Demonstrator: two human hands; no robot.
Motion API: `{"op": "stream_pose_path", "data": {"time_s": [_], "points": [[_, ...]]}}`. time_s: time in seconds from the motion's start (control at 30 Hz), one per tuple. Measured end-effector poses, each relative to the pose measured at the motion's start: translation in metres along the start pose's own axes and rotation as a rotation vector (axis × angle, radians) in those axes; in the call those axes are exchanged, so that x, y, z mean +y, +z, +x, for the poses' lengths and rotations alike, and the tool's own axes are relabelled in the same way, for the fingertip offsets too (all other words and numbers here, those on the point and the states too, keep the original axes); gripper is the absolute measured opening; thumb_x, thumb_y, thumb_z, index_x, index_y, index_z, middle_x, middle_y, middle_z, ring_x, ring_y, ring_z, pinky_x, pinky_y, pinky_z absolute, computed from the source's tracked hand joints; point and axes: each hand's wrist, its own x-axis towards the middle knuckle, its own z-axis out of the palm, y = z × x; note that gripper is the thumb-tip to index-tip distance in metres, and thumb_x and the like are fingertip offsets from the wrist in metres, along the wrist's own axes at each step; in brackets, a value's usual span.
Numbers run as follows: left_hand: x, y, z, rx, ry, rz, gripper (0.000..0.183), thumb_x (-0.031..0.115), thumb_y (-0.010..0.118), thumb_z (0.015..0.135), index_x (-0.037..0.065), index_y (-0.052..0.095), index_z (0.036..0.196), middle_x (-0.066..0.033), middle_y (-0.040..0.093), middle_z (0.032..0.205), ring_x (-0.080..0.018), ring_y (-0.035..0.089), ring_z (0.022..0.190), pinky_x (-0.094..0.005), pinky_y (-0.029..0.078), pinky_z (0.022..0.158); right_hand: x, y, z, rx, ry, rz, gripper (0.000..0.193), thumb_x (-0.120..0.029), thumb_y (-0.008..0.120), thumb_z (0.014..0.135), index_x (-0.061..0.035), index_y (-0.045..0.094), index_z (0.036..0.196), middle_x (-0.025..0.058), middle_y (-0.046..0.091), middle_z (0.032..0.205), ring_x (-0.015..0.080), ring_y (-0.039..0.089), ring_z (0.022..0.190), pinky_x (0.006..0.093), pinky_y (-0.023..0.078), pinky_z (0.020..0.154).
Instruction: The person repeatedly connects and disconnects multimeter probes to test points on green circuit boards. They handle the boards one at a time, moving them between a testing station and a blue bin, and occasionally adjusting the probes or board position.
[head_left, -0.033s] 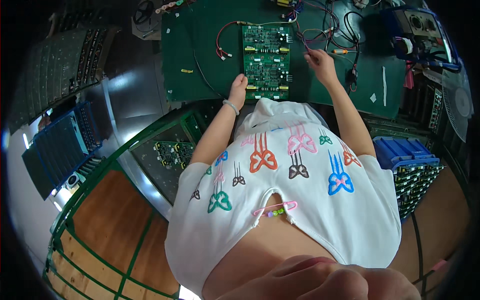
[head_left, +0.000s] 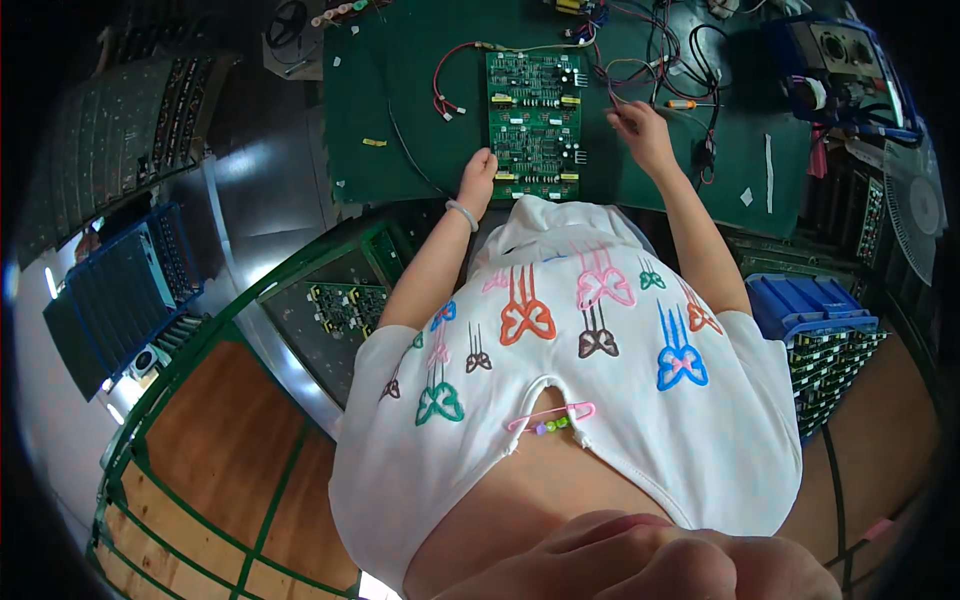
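The circuit board (head_left: 537, 125) is lying on the green table (head_left: 400, 60), directly in front of the person. The left hand (head_left: 479, 180) is touching the lower part of the board's left edge; its fingers are curling, but whether they are gripping the board cannot be told. The right hand (head_left: 641, 132) is staying clear of the board, just beyond its right edge; thumb and forefinger are drawing close together where a wire (head_left: 612, 90) is ending, and a hold on it cannot be confirmed. Left of the board, a red cable (head_left: 437, 85) is curving down. Right of the board, past the right hand, a screwdriver (head_left: 681, 104) is lying. Farther right of the board, a blue-framed machine (head_left: 845, 65) is standing.
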Motion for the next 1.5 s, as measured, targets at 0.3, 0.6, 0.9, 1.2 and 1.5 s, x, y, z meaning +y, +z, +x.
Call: {"op": "stream_pose_path", "data": {"time_s": [0.3, 0.6, 0.9, 1.2, 1.5], "points": [[0.061, -0.026, -0.040, 0.383, 0.384, 0.812, 0.016, 0.018, 0.060, 0.089, 0.005, 0.061, 0.099, -0.0141, 0.059, 0.095, -0.0317, 0.063, 0.082, -0.0416, 0.051, 0.073, -0.007, 0.028, 0.009, -0.043, 0.161, 0.150, 0.017, -0.018, 0.070, 0.086, -0.0020, 0.068, 0.094, 0.0082, 0.065, 0.081, 0.0140, 0.062, 0.069, 0.0292, 0.049, 0.064], [0.076, -0.067, 0.044, 0.536, 0.256, 0.919, 0.058, 0.029, 0.074, 0.080, -0.003, 0.049, 0.122, -0.0210, 0.056, 0.113, -0.0335, 0.057, 0.103, -0.0416, 0.048, 0.090, -0.003, 0.064, 0.082, 0.090, -0.210, -0.200, 0.015, -0.011, 0.068, 0.084, -0.0065, 0.068, 0.099, 0.0102, 0.068, 0.091, 0.0244, 0.067, 0.079, 0.0333, 0.053, 0.072], [0.079, -0.074, 0.069, 0.481, 0.059, 0.862, 0.058, 0.023, 0.084, 0.070, 0.001, 0.053, 0.114, -0.0115, 0.064, 0.093, -0.0282, 0.063, 0.091, -0.0399, 0.051, 0.084, 0.008, 0.074, 0.098, 0.107, -0.296, -0.311, 0.012, -0.014, 0.064, 0.085, -0.0083, 0.067, 0.095, 0.0125, 0.067, 0.091, 0.0345, 0.065, 0.084, 0.0408, 0.051, 0.073], [0.077, -0.091, 0.085, 0.239, 0.186, 0.525, 0.037, 0.020, 0.078, 0.079, 0.001, 0.055, 0.101, -0.0101, 0.067, 0.093, -0.0203, 0.065, 0.084, -0.0328, 0.053, 0.076, 0.011, 0.076, 0.097, 0.080, -0.293, -0.432, 0.013, -0.014, 0.063, 0.086, -0.0097, 0.067, 0.098, 0.0123, 0.068, 0.093, 0.0338, 0.065, 0.084, 0.0408, 0.052, 0.072], [0.137, -0.099, 0.069, -0.233, 0.027, -0.240, 0.025, 0.012, 0.066, 0.091, 0.004, 0.054, 0.111, -0.0110, 0.068, 0.109, -0.0138, 0.065, 0.094, -0.0256, 0.053, 0.082, -0.043, 0.074, 0.090, 0.054, 0.209, -0.247, 0.011, -0.015, 0.057, 0.086, -0.0050, 0.062, 0.086, 0.0113, 0.061, 0.077, 0.0290, 0.060, 0.069, 0.0388, 0.047, 0.063]]}}
